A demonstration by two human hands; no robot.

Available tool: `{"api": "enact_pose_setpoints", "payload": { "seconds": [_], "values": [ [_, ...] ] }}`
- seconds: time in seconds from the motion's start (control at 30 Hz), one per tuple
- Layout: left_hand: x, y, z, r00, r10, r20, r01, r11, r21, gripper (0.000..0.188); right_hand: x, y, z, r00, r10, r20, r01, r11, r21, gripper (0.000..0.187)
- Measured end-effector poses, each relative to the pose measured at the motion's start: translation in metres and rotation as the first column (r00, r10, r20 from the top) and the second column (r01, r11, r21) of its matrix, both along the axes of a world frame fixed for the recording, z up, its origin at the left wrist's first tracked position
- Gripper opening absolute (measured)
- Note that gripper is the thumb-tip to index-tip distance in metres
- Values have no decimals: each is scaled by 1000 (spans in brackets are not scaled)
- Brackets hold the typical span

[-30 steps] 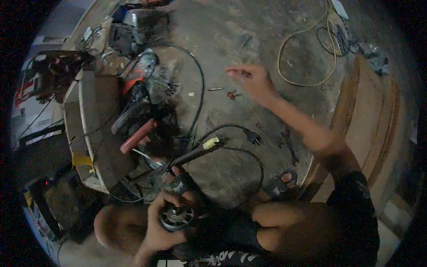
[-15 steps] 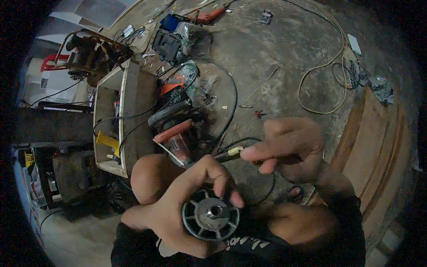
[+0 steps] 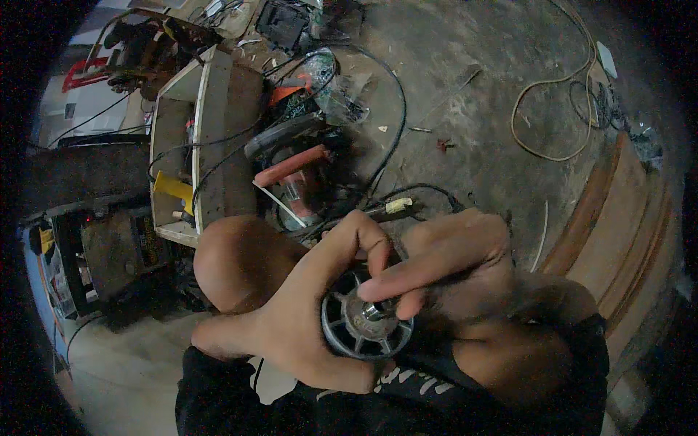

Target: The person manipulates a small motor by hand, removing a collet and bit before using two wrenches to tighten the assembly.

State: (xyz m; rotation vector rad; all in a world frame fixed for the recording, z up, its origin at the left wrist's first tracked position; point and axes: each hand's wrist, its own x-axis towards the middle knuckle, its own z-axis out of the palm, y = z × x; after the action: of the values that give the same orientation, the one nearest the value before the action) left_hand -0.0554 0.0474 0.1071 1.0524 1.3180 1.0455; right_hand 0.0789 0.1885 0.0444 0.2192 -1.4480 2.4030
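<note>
My left hand point(image 3: 291, 312) is wrapped round a round grey spoked metal part point(image 3: 336, 336), with its open-spoked face turned up. A short shiny metal cylinder point(image 3: 374, 311) stands at the hub in the middle of that face. My right hand point(image 3: 458, 265) reaches over from the right, fingers curled and slightly blurred. Its fingertips close about the cylinder; whether that piece is loose or belongs to the hub, I cannot tell. The underside of the spoked part is hidden by my left palm.
Beyond my hands lies a red-handled power saw point(image 3: 294, 174) among black cables. An open wooden box point(image 3: 211, 138) with a yellow-handled tool point(image 3: 173, 187) stands to the left. Wooden boards point(image 3: 603, 240) lie at right, near a looped beige hose point(image 3: 518, 120).
My right hand has come left and down from beside the spoked part onto its hub. The spoked part, in my left hand, now sits slightly higher and further right in view.
</note>
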Motion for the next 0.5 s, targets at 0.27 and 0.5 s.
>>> {"api": "enact_pose_setpoints", "payload": {
  "seconds": [0.27, 0.5],
  "values": [
    [3, -4, -10, 982, 128, 140, -113, 987, -113, 64, -8, -6, -3, 1000, 13, -19, -15, 995, -100, 19],
    [3, -7, -9, 986, 126, -105, -131, 990, -46, 63, -9, -12, -15, 998, -62, 11, 61, 996, 64, 25]
  ]
}}
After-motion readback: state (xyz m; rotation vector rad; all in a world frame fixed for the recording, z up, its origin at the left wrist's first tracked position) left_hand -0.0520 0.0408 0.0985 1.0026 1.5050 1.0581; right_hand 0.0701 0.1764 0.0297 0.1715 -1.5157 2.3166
